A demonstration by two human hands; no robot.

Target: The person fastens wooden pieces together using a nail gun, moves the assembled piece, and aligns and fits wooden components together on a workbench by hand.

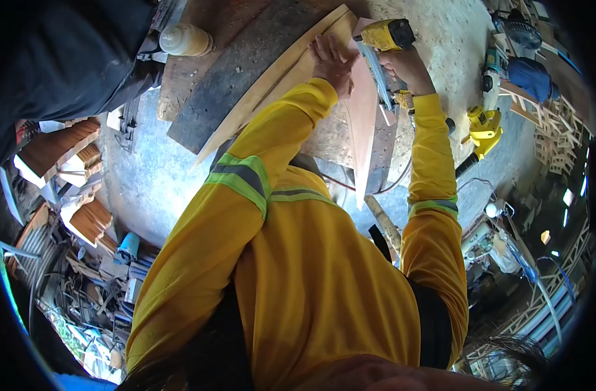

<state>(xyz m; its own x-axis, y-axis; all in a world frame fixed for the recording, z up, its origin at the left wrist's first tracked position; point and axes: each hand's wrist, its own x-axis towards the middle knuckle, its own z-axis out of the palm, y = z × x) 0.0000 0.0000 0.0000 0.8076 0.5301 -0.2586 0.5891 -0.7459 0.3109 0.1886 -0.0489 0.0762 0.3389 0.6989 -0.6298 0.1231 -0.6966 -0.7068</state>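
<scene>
My right hand is wrapped around the handle of a yellow and black nail gun, whose long silver magazine runs down beside the hand. My left hand, fingers spread, presses on long pale wooden strips that lie slantwise on the dark, worn boards of the workbench. A tapered light wooden piece narrows to a point toward my body, between my two arms. The nail gun's nose is hard to make out.
A lidded jar with tan contents stands at the bench's far left, near a person in dark clothing. At right lie a yellow power tool with a black nozzle and stacked wooden frames. Cut wood blocks sit at left.
</scene>
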